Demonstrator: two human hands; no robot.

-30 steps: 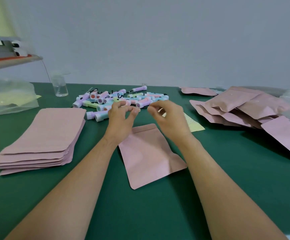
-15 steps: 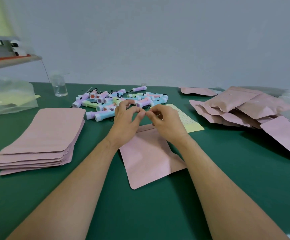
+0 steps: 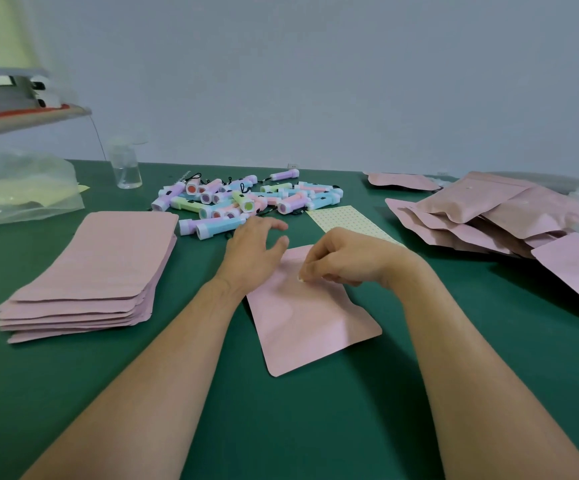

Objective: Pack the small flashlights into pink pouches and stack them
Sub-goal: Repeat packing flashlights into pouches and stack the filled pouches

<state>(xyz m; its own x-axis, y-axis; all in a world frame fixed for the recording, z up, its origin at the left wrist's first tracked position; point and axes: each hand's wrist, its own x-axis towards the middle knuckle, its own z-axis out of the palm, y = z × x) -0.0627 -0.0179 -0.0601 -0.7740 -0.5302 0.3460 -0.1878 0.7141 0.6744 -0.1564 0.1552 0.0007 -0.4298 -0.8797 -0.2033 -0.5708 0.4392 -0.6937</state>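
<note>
a single flat pink pouch (image 3: 310,323) lies on the green table (image 3: 315,427) in front of the person, turned a little so that its rounded lower corner points toward the camera. the left hand (image 3: 253,251) is open, its fingers spread and relaxed, with the heel of the hand at the pouch's upper left corner and the fingertips reaching toward the flashlights; whether they touch one cannot be told. the right hand (image 3: 343,258) is curled, its thumb and fingertips bunched together and pointing down onto the upper face of the pouch; whether anything tiny sits between them cannot be told. the small flashlights (image 3: 246,200) lie in a loose heap at the back of the table, just beyond the left hand, in pastel purple, blue, green and pink, some with dark wrist cords. to the left sits a neat stack of flat pink pouches (image 3: 97,268). to the right is a sprawling pile of bulging pink pouches (image 3: 482,216), overlapping one another, with one more pouch (image 3: 402,181) lying apart behind it. a yellow dotted sheet (image 3: 346,218) lies between the flashlights and the right hand, partly under that hand. a clear plastic cup (image 3: 127,166) stands at the back left, near a crumpled clear plastic bag (image 3: 21,188).
</note>
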